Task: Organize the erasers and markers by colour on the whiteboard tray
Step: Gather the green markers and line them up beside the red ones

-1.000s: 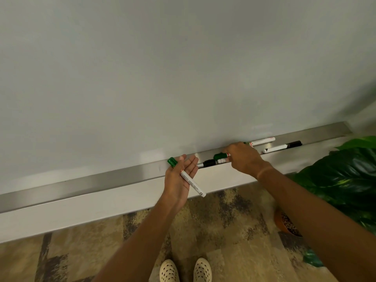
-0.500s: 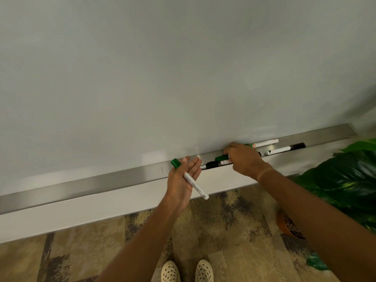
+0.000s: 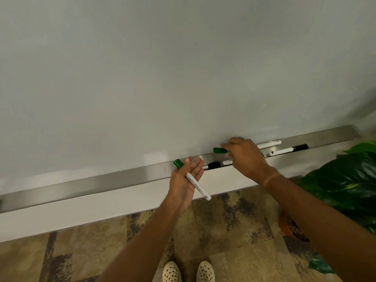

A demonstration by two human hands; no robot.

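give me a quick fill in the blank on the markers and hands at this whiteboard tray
1. The white marker lying across the left hand has a ____ cap.
2. The right hand lifts a second green-capped marker above the long metal ____.
3. The black-capped marker at the far right lies on the tray, touched by ____ hand.

Missing: green; tray; neither

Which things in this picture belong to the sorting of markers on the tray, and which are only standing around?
Belong to the job:
- green marker lying in left hand
- second green marker gripped by right hand
- black markers
- white-ended marker
- tray
- whiteboard

Only standing around:
- plant
- its orange pot
- carpet
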